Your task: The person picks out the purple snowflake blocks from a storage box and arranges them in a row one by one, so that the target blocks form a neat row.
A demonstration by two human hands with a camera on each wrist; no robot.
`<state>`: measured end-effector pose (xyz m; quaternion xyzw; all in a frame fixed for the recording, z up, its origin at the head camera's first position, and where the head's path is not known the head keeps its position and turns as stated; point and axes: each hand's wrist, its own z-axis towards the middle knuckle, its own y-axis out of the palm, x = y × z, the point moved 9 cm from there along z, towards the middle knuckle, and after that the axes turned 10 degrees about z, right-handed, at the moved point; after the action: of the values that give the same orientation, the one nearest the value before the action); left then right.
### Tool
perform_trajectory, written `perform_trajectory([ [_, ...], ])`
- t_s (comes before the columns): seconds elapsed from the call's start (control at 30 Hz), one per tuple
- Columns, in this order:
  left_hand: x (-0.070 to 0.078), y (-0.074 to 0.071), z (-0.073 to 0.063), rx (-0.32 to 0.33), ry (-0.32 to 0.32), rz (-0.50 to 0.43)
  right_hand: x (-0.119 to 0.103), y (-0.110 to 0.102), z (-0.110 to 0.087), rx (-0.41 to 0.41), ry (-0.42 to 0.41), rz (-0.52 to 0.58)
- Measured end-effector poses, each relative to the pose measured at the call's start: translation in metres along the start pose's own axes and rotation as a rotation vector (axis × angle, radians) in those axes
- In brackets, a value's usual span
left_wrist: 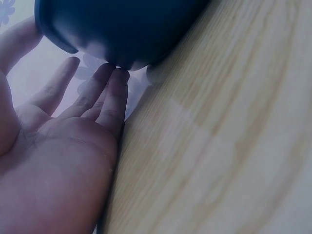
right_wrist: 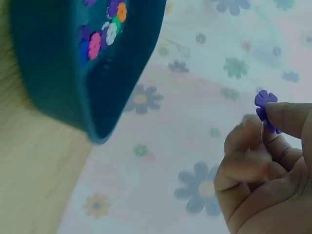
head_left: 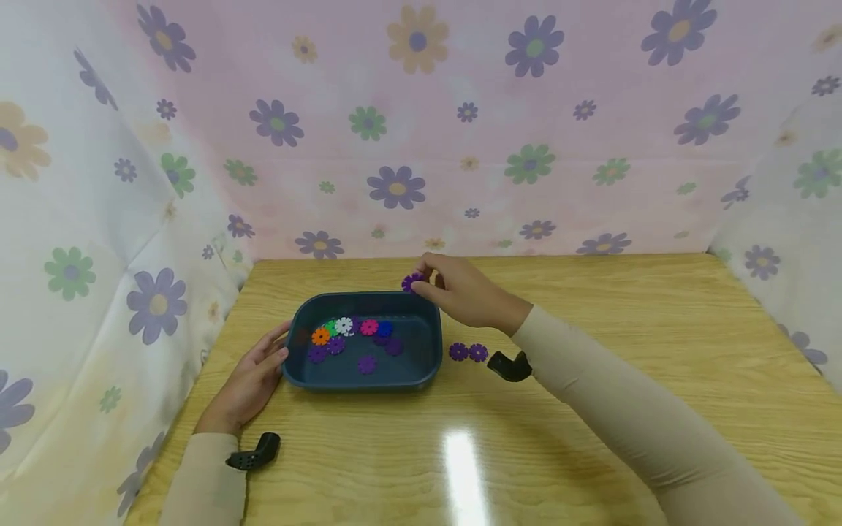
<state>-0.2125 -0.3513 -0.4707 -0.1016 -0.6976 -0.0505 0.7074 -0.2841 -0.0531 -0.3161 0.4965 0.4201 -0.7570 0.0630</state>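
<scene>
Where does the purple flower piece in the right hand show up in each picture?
Head: the purple flower piece is near the middle, just above the far rim of the tub.
Left wrist: not in this picture.
Right wrist: right side, pinched by the right hand.
Shared landmark: the tub, in all three.

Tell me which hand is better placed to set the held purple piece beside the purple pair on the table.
Likely the right hand: it pinches the purple piece and is nearer the purple pair. The left hand touches the bin's opposite end.
</scene>
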Motion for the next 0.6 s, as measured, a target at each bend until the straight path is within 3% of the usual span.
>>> perform_trajectory([
  [0.17, -0.001, -0.001, 0.001, 0.007, -0.010, 0.016, 0.027, -0.016, -0.032, 0.103, 0.052, 0.119],
  [0.37, 0.000, 0.001, 0.003, 0.004, -0.021, 0.014, 0.055, -0.033, -0.066, 0.227, 0.092, 0.161],
  [0.6, -0.001, 0.000, 0.000, 0.006, -0.011, 0.010, 0.084, -0.035, -0.083, 0.239, 0.127, 0.197],
])
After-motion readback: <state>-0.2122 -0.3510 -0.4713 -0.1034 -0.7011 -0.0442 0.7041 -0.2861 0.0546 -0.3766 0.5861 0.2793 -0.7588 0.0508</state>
